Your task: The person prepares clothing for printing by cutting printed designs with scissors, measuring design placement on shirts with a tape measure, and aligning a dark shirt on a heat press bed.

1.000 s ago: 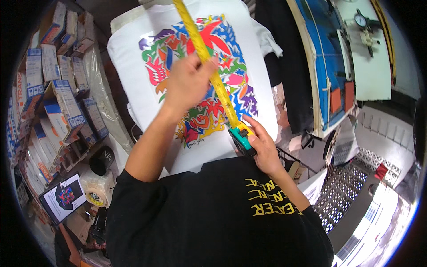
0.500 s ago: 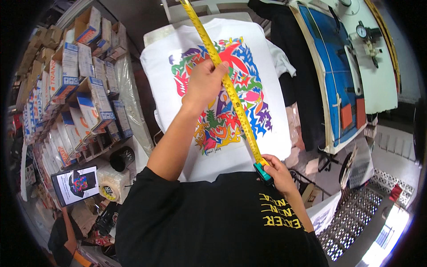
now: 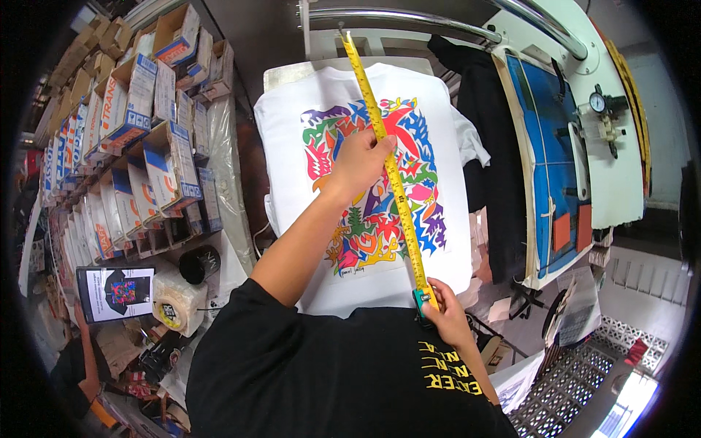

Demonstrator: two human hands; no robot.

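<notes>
A white T-shirt (image 3: pixel 292 175) with a bright multicoloured print (image 3: pixel 365 212) lies flat on a pale platen (image 3: pixel 281 75) in front of me. Diagonally over it runs the yellow blade of a tape measure (image 3: pixel 404 212), its hooked end beyond the collar. My left hand (image 3: pixel 358 166) is above the print, pinching the blade at the thumb; its other fingers are partly hidden. At the shirt's near right edge, my right hand (image 3: pixel 449 317) is wrapped around the teal and black tape measure case (image 3: pixel 422 302).
Shelves of cardboard boxes (image 3: pixel 157 157) stand at left, near a screen (image 3: pixel 117 294), a tape roll (image 3: pixel 169 314) and a dark cup (image 3: pixel 199 263). Another person's arm (image 3: pixel 87 358) shows lower left. Rightward are black cloth (image 3: pixel 507 190), a blue-faced frame (image 3: pixel 548 160) and a pressure gauge (image 3: pixel 598 102).
The view has shifted, so the shirt sits lower and the blade's far end and a metal bar now show. The blade stands slightly more upright. Both hands keep their hold.
</notes>
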